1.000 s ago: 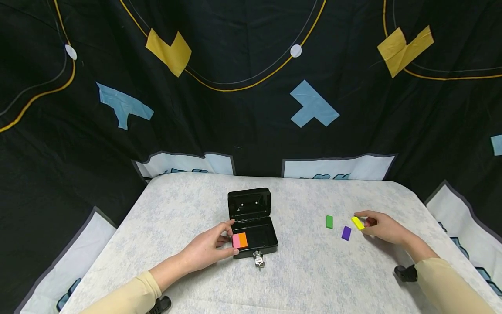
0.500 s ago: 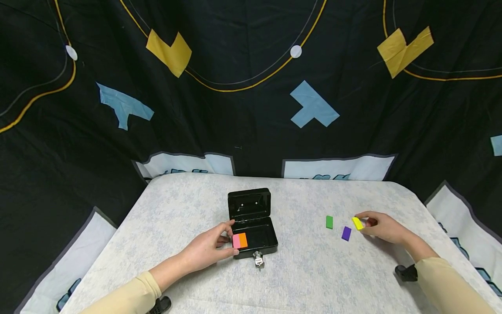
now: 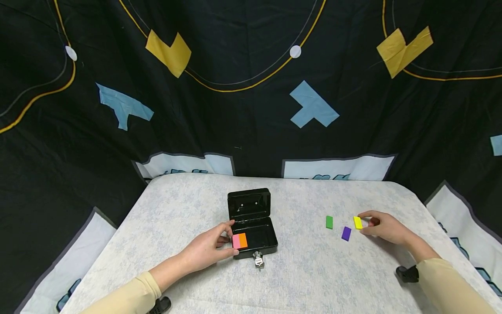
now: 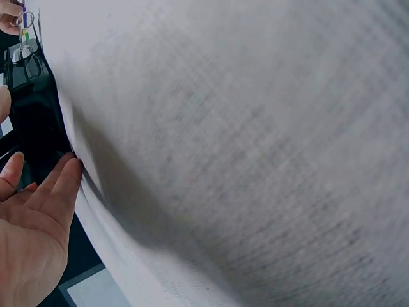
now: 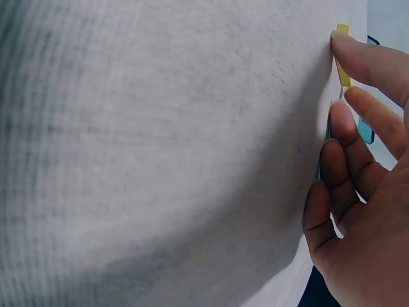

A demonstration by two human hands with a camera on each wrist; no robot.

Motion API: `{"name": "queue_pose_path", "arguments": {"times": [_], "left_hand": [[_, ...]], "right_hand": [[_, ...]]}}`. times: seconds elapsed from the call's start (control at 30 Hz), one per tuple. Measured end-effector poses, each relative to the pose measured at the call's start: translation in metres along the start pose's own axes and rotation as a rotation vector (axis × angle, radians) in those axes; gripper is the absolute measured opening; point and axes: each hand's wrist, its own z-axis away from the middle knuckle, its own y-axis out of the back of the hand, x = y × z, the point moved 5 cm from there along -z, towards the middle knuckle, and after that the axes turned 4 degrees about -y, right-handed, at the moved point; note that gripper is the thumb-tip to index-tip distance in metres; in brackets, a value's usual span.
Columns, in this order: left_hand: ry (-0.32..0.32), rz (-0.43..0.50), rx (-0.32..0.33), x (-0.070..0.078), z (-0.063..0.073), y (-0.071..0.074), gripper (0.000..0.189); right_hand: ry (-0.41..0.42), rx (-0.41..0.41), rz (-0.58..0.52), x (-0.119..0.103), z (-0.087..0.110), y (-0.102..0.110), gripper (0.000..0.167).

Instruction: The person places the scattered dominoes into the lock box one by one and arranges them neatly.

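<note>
My left hand (image 3: 208, 247) touches the left side of an open black cash box (image 3: 262, 233), thumb by the front corner, index finger farther back. In the left wrist view, the fingers (image 4: 62, 182) lie fairly straight along the box wall. A pink block (image 3: 236, 241) and an orange block (image 3: 243, 240) sit side by side in the box's left end. On the right, my right hand (image 3: 386, 227) pinches a yellow block (image 3: 357, 223) between thumb and index finger, at the tabletop. The right wrist view shows the other fingers loosely bent beneath.
A green block (image 3: 329, 222) and a purple block (image 3: 346, 233) lie on the cloth-covered table (image 3: 306, 270), left of my right hand. Keys (image 3: 259, 260) hang from the lock at the box's front. The raised lid (image 3: 249, 203) leans back. A dark curtain (image 3: 251, 126) stands behind the table.
The yellow block has turned from slanted to nearly in line with the green one, and my right hand has shifted slightly right. My left hand and the box have stayed put.
</note>
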Motion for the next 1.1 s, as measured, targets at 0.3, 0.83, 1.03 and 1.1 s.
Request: {"name": "queue_pose_path", "arguments": {"times": [0.3,0.83,1.03,1.1], "left_hand": [[-0.004,0.004,0.007,-0.0001,-0.0001,-0.0002,0.041],[-0.007,0.006,0.010,0.0007,0.0001,0.0004,0.042],[-0.009,0.005,0.008,0.0007,0.0001,0.0005,0.042],[-0.007,-0.002,0.010,0.0007,0.0001,0.0005,0.042]], "right_hand": [[0.009,-0.001,-0.023,0.0014,0.0004,0.0009,0.060],[0.023,0.010,-0.015,0.0019,0.0011,0.0016,0.056],[0.022,0.016,-0.015,0.0016,0.0005,0.0010,0.057],[0.022,0.018,-0.015,0.0015,0.0006,0.0009,0.057]]}}
